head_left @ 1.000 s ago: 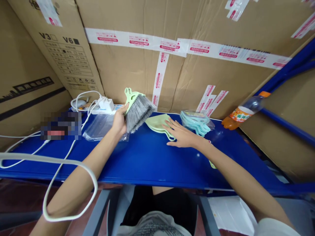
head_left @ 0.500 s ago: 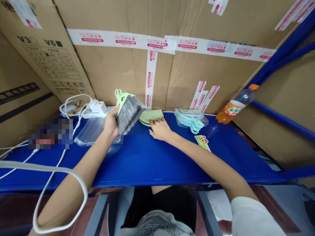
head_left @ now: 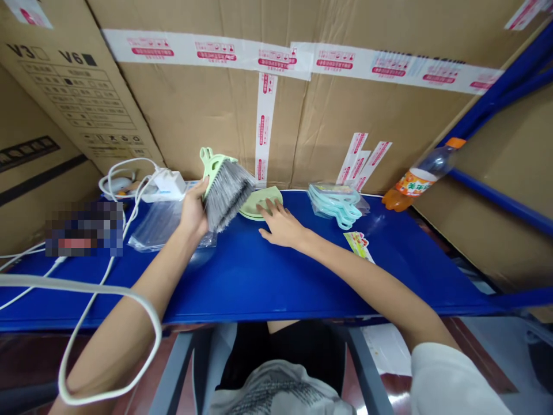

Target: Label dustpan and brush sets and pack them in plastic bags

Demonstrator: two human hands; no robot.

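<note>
My left hand [head_left: 194, 212] is closed round a small hand brush [head_left: 228, 193] with a light green plastic head and grey bristles. It holds the brush raised above the blue tabletop, bristles facing right and down. My right hand [head_left: 283, 223] is open, its spread fingers resting on a light green dustpan [head_left: 261, 202] that lies on the table against the cardboard. The brush hides the dustpan's left edge, and my fingers cover part of it. Right of that hand lies a light blue brush-and-dustpan set [head_left: 334, 202] in clear plastic. A small colourful card [head_left: 358, 246] is near it.
Clear plastic bags [head_left: 158, 226] lie under my left wrist. A white adapter [head_left: 170, 184] and looping white cables [head_left: 151, 323] are on the left. An orange drink bottle [head_left: 417, 178] leans by the blue frame [head_left: 496, 115]. Cardboard [head_left: 207, 115] stands behind the blue table [head_left: 259, 282].
My right hand's fingers have spread and reach farther over the dustpan, whose surface now shows more. My left hand still holds the brush in nearly the same place. The view has shifted slightly.
</note>
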